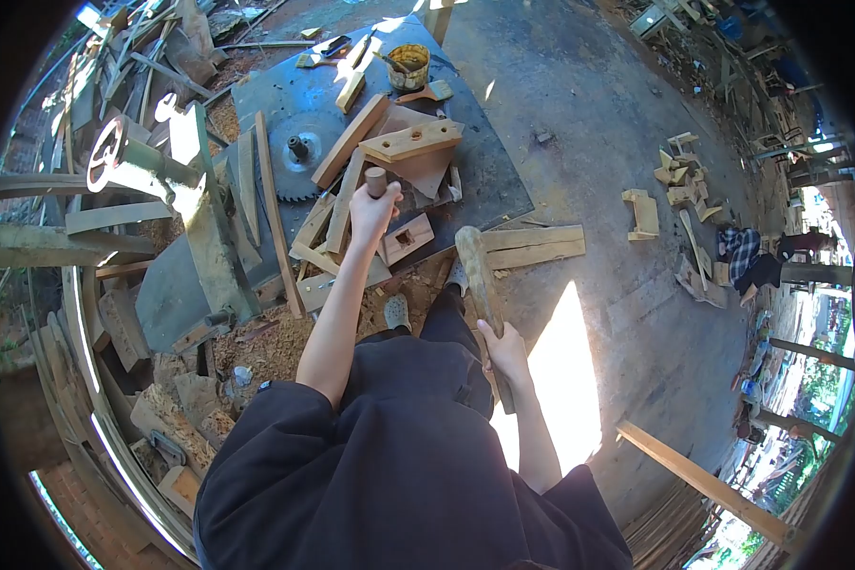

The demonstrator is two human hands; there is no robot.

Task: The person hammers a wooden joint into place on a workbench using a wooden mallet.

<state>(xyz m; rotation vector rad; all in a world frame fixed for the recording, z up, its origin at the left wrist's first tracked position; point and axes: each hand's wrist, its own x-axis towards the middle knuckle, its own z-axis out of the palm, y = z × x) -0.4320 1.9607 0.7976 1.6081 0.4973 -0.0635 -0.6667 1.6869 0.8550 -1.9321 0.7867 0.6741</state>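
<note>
My left hand [372, 211] is closed in a fist round the thick wooden handle [376, 179] of what looks like a chisel; its blade is hidden. Just below that hand lies a wood block [408, 238] with a square hole cut in it. My right hand [505, 351] grips a long wooden mallet [479, 266] low on its shaft, the rounded head pointing away from me. Beyond my left hand, a board with round holes [411, 142] rests on other wood pieces.
A toothed circular saw blade [304, 152] stands out of the metal table [503, 185] beside stacked strips. A yellow paint-stained tub [408, 68] and a brush [427, 92] are at the back. Wood blocks [641, 215] lie on the floor at right, with a person [760, 256] beyond.
</note>
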